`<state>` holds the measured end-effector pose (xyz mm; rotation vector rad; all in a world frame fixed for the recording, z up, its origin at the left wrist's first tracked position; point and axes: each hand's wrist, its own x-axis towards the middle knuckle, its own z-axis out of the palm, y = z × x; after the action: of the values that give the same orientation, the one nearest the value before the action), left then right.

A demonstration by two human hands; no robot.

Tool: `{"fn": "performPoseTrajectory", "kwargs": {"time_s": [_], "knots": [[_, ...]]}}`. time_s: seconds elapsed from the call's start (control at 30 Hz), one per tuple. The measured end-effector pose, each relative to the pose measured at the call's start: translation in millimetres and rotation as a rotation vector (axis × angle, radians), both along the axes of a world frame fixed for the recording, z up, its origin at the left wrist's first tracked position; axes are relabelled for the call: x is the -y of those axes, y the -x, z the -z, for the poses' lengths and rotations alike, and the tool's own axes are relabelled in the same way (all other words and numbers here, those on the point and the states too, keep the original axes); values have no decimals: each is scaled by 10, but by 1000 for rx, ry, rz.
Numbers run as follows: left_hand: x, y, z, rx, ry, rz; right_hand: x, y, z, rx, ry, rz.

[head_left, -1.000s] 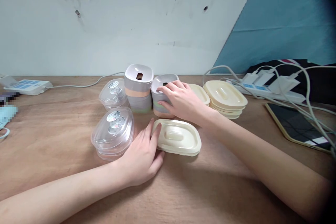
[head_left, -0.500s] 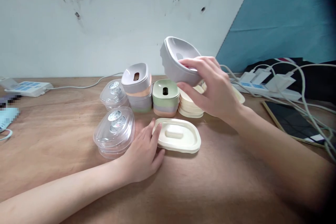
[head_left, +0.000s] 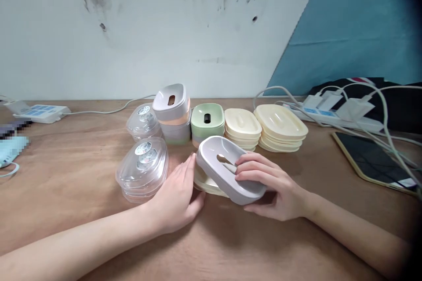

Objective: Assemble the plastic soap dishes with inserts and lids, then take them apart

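Note:
My right hand [head_left: 273, 186] grips a grey slotted soap-dish tray [head_left: 227, 171], tilted, its lower edge over a cream base [head_left: 206, 184] lying on the wooden table [head_left: 82, 175]. My left hand [head_left: 178, 197] rests on the table with its fingers together against the cream base's left edge. Just behind stand a stack of coloured trays with a green one on top [head_left: 207, 118] and a taller stack topped by a grey tray [head_left: 173, 109].
Two stacks of clear lids [head_left: 142, 169] [head_left: 143, 119] stand at the left. Two stacks of cream bases [head_left: 242, 127] [head_left: 281, 126] sit at the right. A power strip with white cables [head_left: 332, 112] and a tablet [head_left: 372, 160] lie far right; another power strip [head_left: 41, 112] far left.
My right hand lifted the grey tray off the right coloured stack, uncovering the green one, and brought it down onto the cream base. My left hand stayed at the base.

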<state>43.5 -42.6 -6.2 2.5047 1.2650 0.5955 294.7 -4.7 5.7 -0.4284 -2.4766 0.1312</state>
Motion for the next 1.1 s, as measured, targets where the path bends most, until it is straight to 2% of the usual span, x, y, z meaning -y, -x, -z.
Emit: {"fn": "performPoseTrajectory", "kwargs": {"time_s": [0.3,0.53,0.63,0.93,1.1], "knots": [[-2,11,23,-24,-16,0,32,-24,-22,140,92,25],[-3,5,20,-17,-28,13,28,-49,21,184,142,187],[0,9,28,-17,-24,19,30,-38,24,198,209,224],[5,25,3,99,115,15,29,-66,-9,197,334,126],[8,25,5,89,104,-17,40,-64,-22,234,353,100]]}}
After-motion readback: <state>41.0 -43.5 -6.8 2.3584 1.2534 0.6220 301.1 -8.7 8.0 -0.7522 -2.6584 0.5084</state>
